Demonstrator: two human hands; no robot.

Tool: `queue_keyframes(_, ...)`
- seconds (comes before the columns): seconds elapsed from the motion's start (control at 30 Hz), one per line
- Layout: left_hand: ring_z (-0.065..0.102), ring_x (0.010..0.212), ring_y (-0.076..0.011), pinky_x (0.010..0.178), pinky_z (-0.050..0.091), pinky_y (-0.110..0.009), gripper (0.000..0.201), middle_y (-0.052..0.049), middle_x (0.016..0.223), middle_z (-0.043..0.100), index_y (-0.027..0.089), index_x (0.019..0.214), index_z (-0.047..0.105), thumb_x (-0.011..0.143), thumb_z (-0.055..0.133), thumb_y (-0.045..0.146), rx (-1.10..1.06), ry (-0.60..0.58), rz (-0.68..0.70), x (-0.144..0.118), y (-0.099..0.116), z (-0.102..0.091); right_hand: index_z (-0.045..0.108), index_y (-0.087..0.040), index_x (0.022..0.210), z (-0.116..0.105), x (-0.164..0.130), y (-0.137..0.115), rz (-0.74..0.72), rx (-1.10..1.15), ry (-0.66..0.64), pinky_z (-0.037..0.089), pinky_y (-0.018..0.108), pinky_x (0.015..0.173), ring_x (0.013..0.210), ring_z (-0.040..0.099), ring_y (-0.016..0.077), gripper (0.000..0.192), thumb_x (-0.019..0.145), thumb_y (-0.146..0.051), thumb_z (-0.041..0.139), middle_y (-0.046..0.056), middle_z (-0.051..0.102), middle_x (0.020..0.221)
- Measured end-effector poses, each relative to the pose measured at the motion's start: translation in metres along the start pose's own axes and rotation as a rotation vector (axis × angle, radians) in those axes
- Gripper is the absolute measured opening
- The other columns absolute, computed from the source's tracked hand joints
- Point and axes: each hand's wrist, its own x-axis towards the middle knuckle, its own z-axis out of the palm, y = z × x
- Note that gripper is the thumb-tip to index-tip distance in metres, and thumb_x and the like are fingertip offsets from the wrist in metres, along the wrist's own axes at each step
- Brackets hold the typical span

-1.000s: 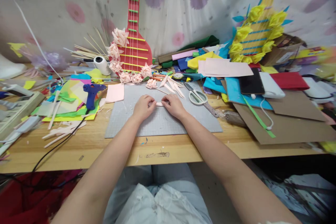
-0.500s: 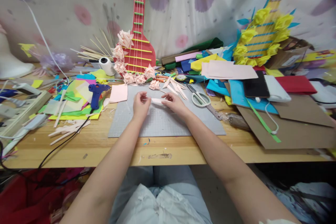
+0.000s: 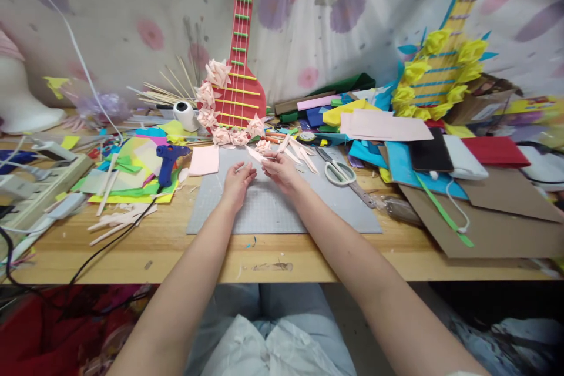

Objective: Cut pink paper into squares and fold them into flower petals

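Over the grey cutting mat (image 3: 282, 211), my right hand (image 3: 282, 173) is closed on one end of a pale pink paper strip (image 3: 254, 154), whose free end points up and left. Just left of it is my left hand (image 3: 238, 184), its fingers curled but apart, with no grip on the strip that I can see. Pink petal-like strips (image 3: 304, 155) lie beyond my right hand. A small pink paper flower (image 3: 263, 145) sits behind the hands. Grey-handled scissors (image 3: 340, 173) rest on the mat's right side.
A red paper instrument with pink flowers (image 3: 240, 94) leans at the back. Left lie a pink square (image 3: 204, 160), a blue glue gun (image 3: 167, 161) and a power strip (image 3: 57, 200). Right are a black phone (image 3: 430, 148), cardboard (image 3: 484, 229) and a yellow-flowered instrument (image 3: 440, 79).
The strip, earlier stretched between both hands, is now in my right hand alone and slants up-left. My left hand's fingers have parted from it. The camera view has shifted slightly.
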Motion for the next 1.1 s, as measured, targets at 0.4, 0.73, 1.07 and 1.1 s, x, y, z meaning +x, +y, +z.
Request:
queue_keyframes(0.4, 0.063, 0.077, -0.0167, 0.072, 0.048, -0.029, 0.023, -0.012, 0.078, 0.068, 0.007, 0.081, 0.065, 0.075, 0.058, 0.027, 0.02, -0.148, -0.064, 0.004, 0.004, -0.009, 0.047, -0.019, 0.078, 0.001, -0.009, 0.027, -0.056, -0.241, -0.133, 0.046, 0.023, 0.061, 0.055, 0.055, 0.0067, 0.029, 0.063, -0.035, 0.067, -0.005, 0.059, 0.066)
queue_keyframes(0.73, 0.064, 0.08, -0.0171, 0.08, 0.047, -0.032, 0.027, -0.014, 0.083, 0.068, 0.006, 0.08, 0.065, 0.084, 0.044, 0.023, -0.003, -0.107, -0.074, 0.004, 0.003, -0.01, 0.048, -0.018, 0.074, 0.0, -0.008, 0.03, -0.048, -0.345, -0.084, 0.045, 0.021, 0.056, 0.053, 0.057, 0.0067, 0.018, 0.067, -0.024, 0.063, -0.005, 0.059, 0.064)
queue_keyframes(1.07, 0.06, 0.096, -0.0181, 0.086, 0.044, -0.031, 0.026, -0.014, 0.087, 0.068, 0.008, 0.08, 0.064, 0.085, 0.043, 0.022, -0.026, -0.144, -0.066, 0.005, 0.004, -0.011, 0.047, -0.018, 0.073, -0.001, -0.009, 0.028, -0.009, -0.327, -0.101, 0.047, 0.022, 0.055, 0.052, 0.058, 0.0078, 0.022, 0.066, -0.026, 0.066, -0.004, 0.06, 0.06)
queue_keyframes(1.1, 0.061, 0.095, -0.0177, 0.085, 0.045, -0.03, 0.027, -0.014, 0.086, 0.068, 0.008, 0.08, 0.064, 0.085, 0.043, 0.022, -0.031, -0.146, -0.063, 0.005, 0.004, -0.011, 0.047, -0.017, 0.073, 0.0, -0.008, 0.028, -0.012, -0.325, -0.094, 0.047, 0.022, 0.055, 0.052, 0.058, 0.0078, 0.023, 0.065, -0.026, 0.067, -0.005, 0.06, 0.06)
